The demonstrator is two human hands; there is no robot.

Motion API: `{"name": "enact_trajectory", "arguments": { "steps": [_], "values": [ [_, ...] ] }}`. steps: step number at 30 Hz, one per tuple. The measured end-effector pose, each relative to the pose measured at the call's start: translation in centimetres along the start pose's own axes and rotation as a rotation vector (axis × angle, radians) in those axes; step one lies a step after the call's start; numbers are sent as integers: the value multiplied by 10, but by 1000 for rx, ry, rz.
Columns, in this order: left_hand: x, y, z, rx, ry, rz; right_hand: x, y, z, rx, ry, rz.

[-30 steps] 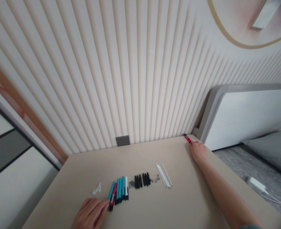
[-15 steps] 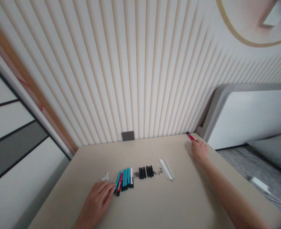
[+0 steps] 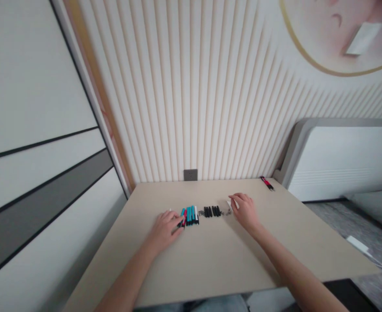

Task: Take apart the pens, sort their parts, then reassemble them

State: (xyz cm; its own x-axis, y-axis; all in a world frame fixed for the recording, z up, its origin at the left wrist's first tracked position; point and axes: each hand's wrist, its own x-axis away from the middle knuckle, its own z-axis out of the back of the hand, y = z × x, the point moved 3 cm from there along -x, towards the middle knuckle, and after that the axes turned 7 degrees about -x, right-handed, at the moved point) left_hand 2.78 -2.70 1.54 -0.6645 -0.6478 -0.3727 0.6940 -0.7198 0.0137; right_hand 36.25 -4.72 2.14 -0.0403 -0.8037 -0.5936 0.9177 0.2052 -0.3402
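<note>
Near the middle of the table, my left hand lies at the left end of a row of pen barrels, fingers apart. Its fingertips touch or nearly touch the leftmost blue barrel and a red barrel. Blue barrels and a white barrel continue the row, all with black lower ends. My right hand is over the thin white refills, fingers apart, and hides most of them. I see nothing held in it. Between the hands lie several black pen parts and small dark springs.
Red-and-black pens lie at the table's far right corner. More tiny parts sit beside the black pieces. A wall socket is behind the table. A cabinet stands left, a bed headboard right.
My right hand has left the red pen at the far right corner and come back to the white refills. My left hand stays by the barrels. The view has shifted and shows the table's front edge.
</note>
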Motion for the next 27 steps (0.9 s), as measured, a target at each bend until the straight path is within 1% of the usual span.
{"name": "enact_trajectory", "arguments": {
  "steps": [2, 4, 6, 8, 11, 16, 18, 21, 24, 27],
  "values": [
    [1, 5, 0, -9, 11, -38, 7, -21, -8, -58, 40, -6],
    [2, 7, -1, -19, 31, -72, 14, -35, -16, -90, 60, -15],
    [3, 7, -2, -25, 45, -95, 20, -44, -24, -100, 45, 2],
    [3, 7, -4, -21, 60, -110, 24, -45, -28, -90, 20, 22],
    [2, 6, -4, -20, 71, -133, 28, -31, -26, -64, 29, -18],
    [2, 9, 0, -36, 44, -207, 34, 10, -17, -73, 95, -251],
    [2, 9, 1, -23, 47, -220, 37, 21, -15, -77, 104, -311],
    [0, 9, 0, 5, 51, -260, 39, 27, -16, -77, 98, -333],
    [-2, 9, -2, 47, 79, -294, 39, 24, -20, -70, 69, -321],
    [-4, 9, 2, 142, 147, -262, 39, 20, -23, -52, 41, -306]
  ]
}}
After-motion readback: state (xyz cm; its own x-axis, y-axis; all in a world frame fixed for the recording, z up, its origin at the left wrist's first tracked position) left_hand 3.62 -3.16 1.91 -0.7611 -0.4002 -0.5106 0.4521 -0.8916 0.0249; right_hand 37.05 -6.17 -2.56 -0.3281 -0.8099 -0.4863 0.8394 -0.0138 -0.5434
